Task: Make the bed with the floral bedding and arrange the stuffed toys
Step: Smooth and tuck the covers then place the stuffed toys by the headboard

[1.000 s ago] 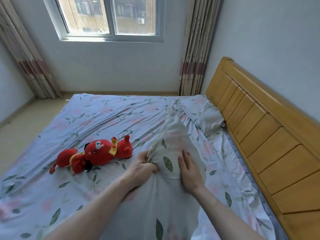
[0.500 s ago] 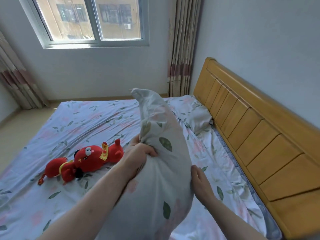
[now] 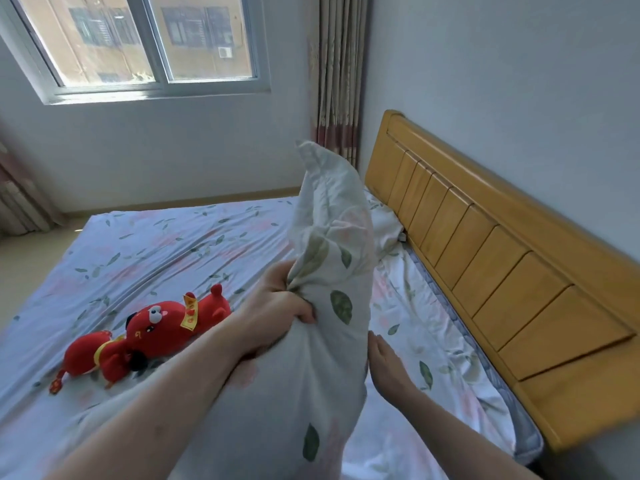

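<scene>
Here the bed (image 3: 173, 244) fills most of my view, its floral sheet spread flat, with the wooden headboard (image 3: 485, 258) along the right. Next, the floral pillow (image 3: 322, 341) stands upright in the near middle, its top corner pointing up. A second pillow (image 3: 382, 223) lies far right against the headboard. The red stuffed toy (image 3: 152, 337) lies on the sheet to the left. My left hand (image 3: 277, 317) grips a bunch of the pillow's fabric; my right hand (image 3: 388, 367) rests flat against its right side, fingers straight.
</scene>
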A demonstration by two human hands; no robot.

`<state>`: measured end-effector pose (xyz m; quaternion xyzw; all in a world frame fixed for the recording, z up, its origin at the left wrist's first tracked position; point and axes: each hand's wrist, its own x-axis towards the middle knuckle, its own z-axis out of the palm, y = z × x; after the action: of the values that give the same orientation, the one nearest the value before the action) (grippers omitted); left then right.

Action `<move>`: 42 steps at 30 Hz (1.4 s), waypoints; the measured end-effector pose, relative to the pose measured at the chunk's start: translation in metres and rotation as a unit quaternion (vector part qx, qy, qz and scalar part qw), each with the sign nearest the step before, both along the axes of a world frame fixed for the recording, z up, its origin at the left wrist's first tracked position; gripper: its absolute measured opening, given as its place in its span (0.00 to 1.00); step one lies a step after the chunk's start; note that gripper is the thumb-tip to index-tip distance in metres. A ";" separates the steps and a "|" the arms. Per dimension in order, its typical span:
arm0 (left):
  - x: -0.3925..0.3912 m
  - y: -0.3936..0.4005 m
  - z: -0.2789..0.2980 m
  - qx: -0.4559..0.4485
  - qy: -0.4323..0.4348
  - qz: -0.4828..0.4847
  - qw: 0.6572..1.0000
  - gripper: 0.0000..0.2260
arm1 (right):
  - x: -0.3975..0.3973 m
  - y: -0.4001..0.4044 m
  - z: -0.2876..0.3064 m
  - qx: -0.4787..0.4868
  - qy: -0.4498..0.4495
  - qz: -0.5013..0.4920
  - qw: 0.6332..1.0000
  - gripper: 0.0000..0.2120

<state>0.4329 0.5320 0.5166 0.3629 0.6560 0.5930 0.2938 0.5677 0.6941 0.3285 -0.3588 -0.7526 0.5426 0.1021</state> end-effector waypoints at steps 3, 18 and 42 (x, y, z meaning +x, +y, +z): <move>-0.019 -0.004 -0.002 -0.019 0.106 -0.036 0.994 0.13 | 0.010 0.003 0.020 -0.012 0.075 -0.120 0.990 0.34; -0.030 0.004 -0.027 -0.071 0.107 -0.050 0.990 0.11 | 0.020 0.018 -0.015 0.071 -0.015 -0.088 0.993 0.27; -0.015 0.005 -0.049 -0.061 0.064 -0.004 0.996 0.09 | -0.027 -0.044 0.045 0.175 0.217 0.015 0.960 0.23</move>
<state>0.4178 0.5370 0.4680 0.3836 0.7072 0.5262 0.2754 0.5410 0.6504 0.3739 -0.1971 -0.8007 0.4693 0.3159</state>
